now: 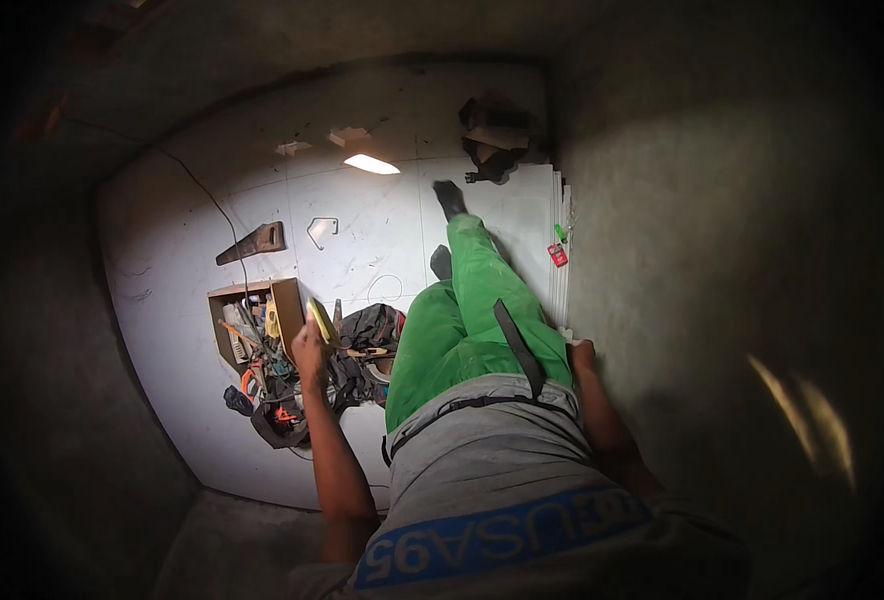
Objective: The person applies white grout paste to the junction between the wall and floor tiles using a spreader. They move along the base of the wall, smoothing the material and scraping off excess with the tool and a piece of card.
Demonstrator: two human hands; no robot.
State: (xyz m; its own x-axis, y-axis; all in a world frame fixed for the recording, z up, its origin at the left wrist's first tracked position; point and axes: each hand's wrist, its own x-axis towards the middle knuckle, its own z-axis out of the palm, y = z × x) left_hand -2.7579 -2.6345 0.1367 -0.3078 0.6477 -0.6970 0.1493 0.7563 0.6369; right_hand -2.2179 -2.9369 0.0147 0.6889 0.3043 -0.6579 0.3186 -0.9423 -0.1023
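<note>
My left hand [309,348] is closed around a flat yellow object [319,322], whose exact kind I cannot make out. It is raised over the floor, beside an open wooden box [287,305] full of hand tools and a dark tool bag [370,330]. At my right hip my right hand [582,355] looks closed, its fingers curled by the near end of a stack of white boards [559,290]. Something small and pale shows at those fingers, too small to name.
A handsaw [254,243] and a bent wire piece [323,231] lie on the white floor [162,350]. A black cable [202,187] crosses it. A dark bag [497,135] rests by the far corner. A small red packet [558,255] sits on the boards beside the grey wall [682,250].
</note>
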